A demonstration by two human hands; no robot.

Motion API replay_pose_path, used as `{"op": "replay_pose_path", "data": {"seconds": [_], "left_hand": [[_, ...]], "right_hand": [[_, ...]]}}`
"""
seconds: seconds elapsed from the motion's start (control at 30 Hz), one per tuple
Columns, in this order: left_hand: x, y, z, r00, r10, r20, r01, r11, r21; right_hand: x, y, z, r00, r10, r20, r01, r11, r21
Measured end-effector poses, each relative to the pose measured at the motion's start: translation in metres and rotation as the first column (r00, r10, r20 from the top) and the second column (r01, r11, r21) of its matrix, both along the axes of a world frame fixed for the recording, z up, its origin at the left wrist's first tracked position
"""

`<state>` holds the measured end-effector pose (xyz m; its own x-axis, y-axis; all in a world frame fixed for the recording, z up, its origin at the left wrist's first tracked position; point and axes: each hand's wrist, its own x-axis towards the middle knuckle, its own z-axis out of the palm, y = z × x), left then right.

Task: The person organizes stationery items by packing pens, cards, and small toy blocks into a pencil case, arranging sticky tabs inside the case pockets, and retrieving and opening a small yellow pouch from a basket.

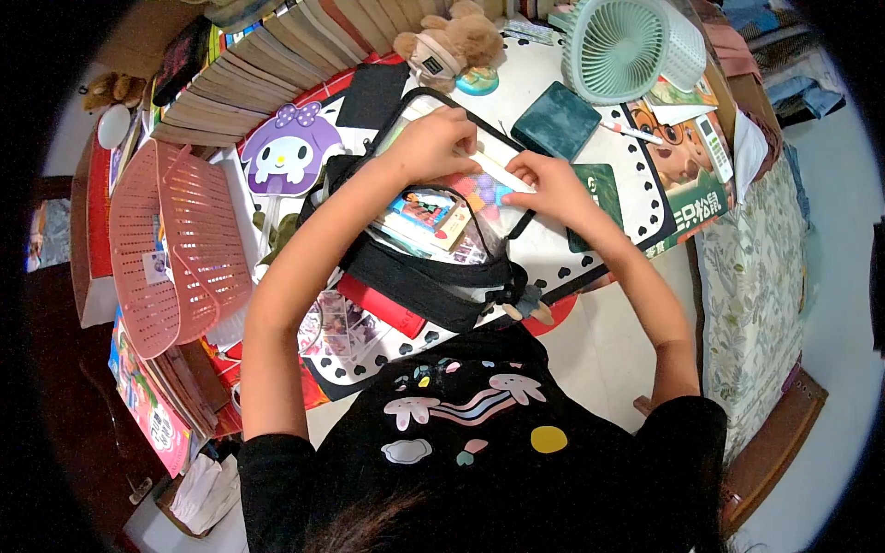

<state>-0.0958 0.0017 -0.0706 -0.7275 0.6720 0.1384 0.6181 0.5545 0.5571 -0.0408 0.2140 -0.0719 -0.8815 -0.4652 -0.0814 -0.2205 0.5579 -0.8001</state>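
An open black bag (pixel 419 276) lies on the table in front of me, with small books or cards (pixel 433 221) showing in its near compartment. Inside its far part is a flat, pale-edged item (pixel 501 171), perhaps a book or folder, with a colourful bubbly pattern (pixel 484 195) beside it. My left hand (pixel 431 146) reaches over the bag, its fingers curled down at the item's left end; what they grip is partly hidden. My right hand (pixel 550 189) pinches the right end of the pale-edged item between thumb and fingers. A small plush charm (pixel 528 302) hangs at the bag's near right corner.
A row of books (pixel 267 78) and a plush bear (pixel 452 46) line the back. At left stand a pink basket (pixel 184 249) and a purple cartoon fan (pixel 288 152). A dark green box (pixel 556 122) and a mint electric fan (pixel 616 51) are at right. A red case (pixel 383 306) lies nearby.
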Motion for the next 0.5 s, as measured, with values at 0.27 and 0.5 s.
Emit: {"op": "replay_pose_path", "data": {"seconds": [0.27, 0.5], "left_hand": [[-0.003, 0.0, -0.006, 0.999, -0.046, -0.018, 0.046, 0.999, -0.019], [-0.001, 0.0, -0.005, 0.987, -0.122, -0.102, 0.125, 0.992, 0.024]], "right_hand": [[-0.007, -0.002, 0.005, 0.991, 0.024, 0.132, -0.034, 0.997, 0.074], [-0.01, 0.0, -0.003, 0.965, 0.121, -0.234, -0.115, 0.993, 0.038]]}}
